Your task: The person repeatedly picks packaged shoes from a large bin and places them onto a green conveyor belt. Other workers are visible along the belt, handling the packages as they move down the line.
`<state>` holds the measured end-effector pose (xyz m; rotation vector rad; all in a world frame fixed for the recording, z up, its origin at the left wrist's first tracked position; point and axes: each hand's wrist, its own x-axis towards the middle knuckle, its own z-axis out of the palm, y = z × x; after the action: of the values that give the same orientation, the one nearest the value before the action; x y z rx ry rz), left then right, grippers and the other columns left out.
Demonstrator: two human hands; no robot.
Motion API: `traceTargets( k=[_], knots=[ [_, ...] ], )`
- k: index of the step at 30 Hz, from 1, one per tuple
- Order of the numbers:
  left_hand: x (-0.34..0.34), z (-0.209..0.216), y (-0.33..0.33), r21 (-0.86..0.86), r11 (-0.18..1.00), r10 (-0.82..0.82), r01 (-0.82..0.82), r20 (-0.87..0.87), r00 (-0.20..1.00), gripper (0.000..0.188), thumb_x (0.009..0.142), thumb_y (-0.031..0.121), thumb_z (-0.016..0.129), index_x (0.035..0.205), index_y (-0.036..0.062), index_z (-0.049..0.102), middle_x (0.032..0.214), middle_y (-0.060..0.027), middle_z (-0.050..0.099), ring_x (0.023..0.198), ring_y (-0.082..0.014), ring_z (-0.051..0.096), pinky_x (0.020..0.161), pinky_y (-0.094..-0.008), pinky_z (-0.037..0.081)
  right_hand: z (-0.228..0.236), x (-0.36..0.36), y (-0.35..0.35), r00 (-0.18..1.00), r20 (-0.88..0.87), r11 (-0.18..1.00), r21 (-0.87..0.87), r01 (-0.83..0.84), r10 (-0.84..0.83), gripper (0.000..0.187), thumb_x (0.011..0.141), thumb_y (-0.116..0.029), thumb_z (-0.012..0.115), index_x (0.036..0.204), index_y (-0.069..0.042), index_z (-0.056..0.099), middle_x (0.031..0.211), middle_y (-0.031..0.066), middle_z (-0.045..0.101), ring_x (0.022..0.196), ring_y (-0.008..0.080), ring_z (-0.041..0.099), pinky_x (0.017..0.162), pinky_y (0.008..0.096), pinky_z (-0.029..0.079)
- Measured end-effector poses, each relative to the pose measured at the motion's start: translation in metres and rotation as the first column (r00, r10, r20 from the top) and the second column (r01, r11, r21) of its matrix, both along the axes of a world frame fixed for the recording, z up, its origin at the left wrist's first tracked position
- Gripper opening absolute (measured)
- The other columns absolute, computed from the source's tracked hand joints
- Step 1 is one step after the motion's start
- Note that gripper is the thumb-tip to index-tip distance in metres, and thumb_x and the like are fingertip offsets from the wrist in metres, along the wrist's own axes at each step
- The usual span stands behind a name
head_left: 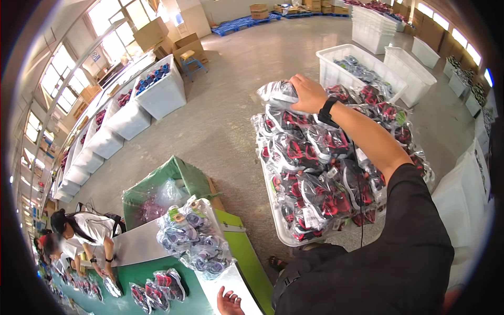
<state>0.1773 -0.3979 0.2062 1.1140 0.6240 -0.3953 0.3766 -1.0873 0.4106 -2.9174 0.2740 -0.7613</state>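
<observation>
My right hand [308,93], a black watch on its wrist, is closed on a plastic-bagged shoe [277,92] with a pale sole showing. It is over the far left corner of a white bin [286,237] heaped with bagged black-and-red shoes [328,194]. The plastic and my fingers hide part of the held shoe. Down at the lower edge, my left hand [229,303] is empty, its fingers loosely curled and apart. Beyond it, a pile of bagged grey-purple shoes [194,236] lies on the end of the work table.
A green-lined box [157,181] with clear plastic inside stands beyond the green-topped table [173,265]. Bagged red-and-black shoes [160,289] lie on the tabletop. Co-workers [94,231] handle shoes at left. White bins [163,97] line the left; another bin [328,71] stands behind the heap.
</observation>
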Motion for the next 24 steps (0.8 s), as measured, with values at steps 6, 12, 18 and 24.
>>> traceTargets(
  k=[6, 12, 18, 24],
  knots=[
    [-0.058, 0.000, 0.029, 0.656, 0.717, -0.298, 0.234, -0.014, 0.954, 0.047, 0.106, 0.028, 0.050, 0.149, 0.0090, 0.054, 0.107, -0.0065, 0.066, 0.091, -0.0195, 0.062, 0.079, -0.0342, 0.054, -0.092, 0.064, -0.035, 0.997, -0.003, 0.978, -0.198, 0.070, -0.072, 0.065, 0.065, -0.018, 0.088, 0.119, -0.004, 0.054, 0.116, 0.0156, 0.057, 0.116, 0.0371, 0.058, 0.095, 0.0452, 0.052],
    [-0.114, -0.038, 0.066, 0.632, 0.740, -0.272, 0.230, -0.032, 0.962, 0.022, 0.107, 0.023, 0.053, 0.121, 0.0068, 0.055, 0.118, -0.0124, 0.062, 0.103, -0.0311, 0.062, 0.088, -0.0448, 0.053, -0.167, 0.065, -0.010, 0.994, -0.036, 0.967, -0.236, 0.097, -0.108, 0.044, 0.074, -0.015, 0.082, 0.111, -0.007, 0.060, 0.115, 0.0117, 0.060, 0.114, 0.0310, 0.059, 0.092, 0.0443, 0.052],
    [-0.107, -0.098, 0.095, -0.003, 0.997, 0.082, -0.082, 0.077, 0.994, 0.031, 0.109, 0.020, 0.049, 0.137, 0.0074, 0.053, 0.120, -0.0122, 0.064, 0.105, -0.0269, 0.063, 0.089, -0.0403, 0.053, -0.151, 0.062, -0.011, 0.985, -0.115, 0.965, -0.242, 0.098, -0.129, 0.055, 0.074, -0.025, 0.088, 0.118, -0.008, 0.060, 0.114, 0.0099, 0.059, 0.114, 0.0289, 0.058, 0.095, 0.0417, 0.049],
    [-0.066, -0.075, 0.083, 0.110, 0.994, 0.008, -0.004, -0.028, 1.000, 0.044, 0.109, 0.022, 0.050, 0.150, 0.0084, 0.050, 0.120, -0.0088, 0.065, 0.104, -0.0192, 0.063, 0.086, -0.0334, 0.053, -0.144, 0.057, -0.003, 0.972, -0.163, 0.974, -0.177, 0.142, -0.171, 0.054, 0.074, -0.031, 0.088, 0.116, -0.008, 0.062, 0.116, 0.0107, 0.059, 0.117, 0.0304, 0.057, 0.097, 0.0452, 0.047]
  ],
)
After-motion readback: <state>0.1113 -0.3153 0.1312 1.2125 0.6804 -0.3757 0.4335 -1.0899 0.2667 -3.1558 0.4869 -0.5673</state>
